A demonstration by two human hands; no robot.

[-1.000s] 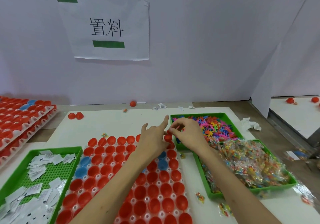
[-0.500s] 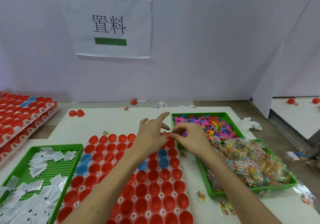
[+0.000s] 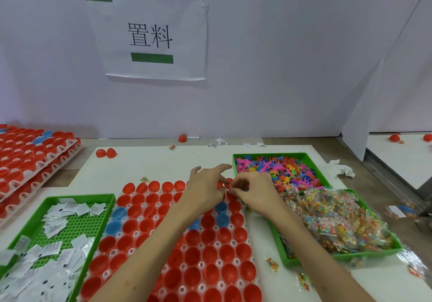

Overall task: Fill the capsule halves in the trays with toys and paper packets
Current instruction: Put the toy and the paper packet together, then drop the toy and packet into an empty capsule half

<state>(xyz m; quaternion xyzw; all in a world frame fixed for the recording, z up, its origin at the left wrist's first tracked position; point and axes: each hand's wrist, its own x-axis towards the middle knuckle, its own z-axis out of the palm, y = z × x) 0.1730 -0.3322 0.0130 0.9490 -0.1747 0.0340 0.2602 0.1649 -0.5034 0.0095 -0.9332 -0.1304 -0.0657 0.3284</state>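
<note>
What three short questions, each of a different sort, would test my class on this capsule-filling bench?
1. True or false: the packets lie in a green tray left of the capsule tray.
2. Where do the left hand and right hand meet? A: over the capsule tray's far right corner. B: over the packets. C: off the table.
3. Fill in: most halves are red; a few are ____.

Key: 1 true; 2 A; 3 blue.
</note>
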